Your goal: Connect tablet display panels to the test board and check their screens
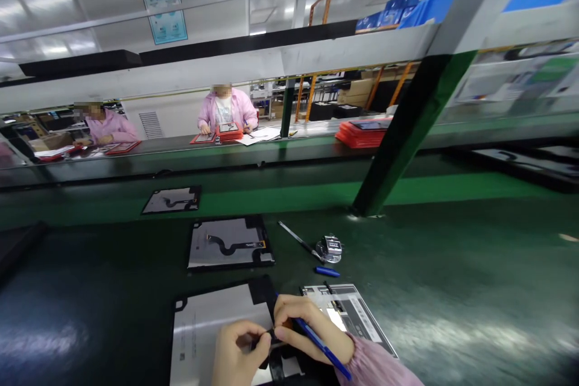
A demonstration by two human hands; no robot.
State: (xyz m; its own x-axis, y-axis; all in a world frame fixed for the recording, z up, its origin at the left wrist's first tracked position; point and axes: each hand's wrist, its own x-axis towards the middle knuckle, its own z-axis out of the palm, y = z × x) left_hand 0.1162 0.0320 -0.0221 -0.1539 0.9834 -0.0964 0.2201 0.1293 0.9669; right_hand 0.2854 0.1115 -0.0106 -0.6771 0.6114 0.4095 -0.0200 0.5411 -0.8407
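Note:
A flat display panel point(194, 325) with a grey metal back and black edges lies on the bench in front of me. My left hand point(242, 353) is over its right part, thumb and forefinger pinched on a small black strip point(270, 334). Close against those fingertips, my right hand point(312, 325) is closed with a blue pen point(321, 347) held in it, slanting back across the hand. Its fingertips meet the strip's area, but whether they grip it too is hidden. Partly beneath my right hand lies a second panel point(362, 313) with white labels.
Beyond are another panel point(230, 244) with a dark ribbon cable and a farther panel point(172, 199). A blue pen cap point(327, 271), a thin tool point(298, 240) and a clear tape roll point(332, 247) lie right of centre. A slanted post point(407, 139) rises behind. Two co-workers sit opposite.

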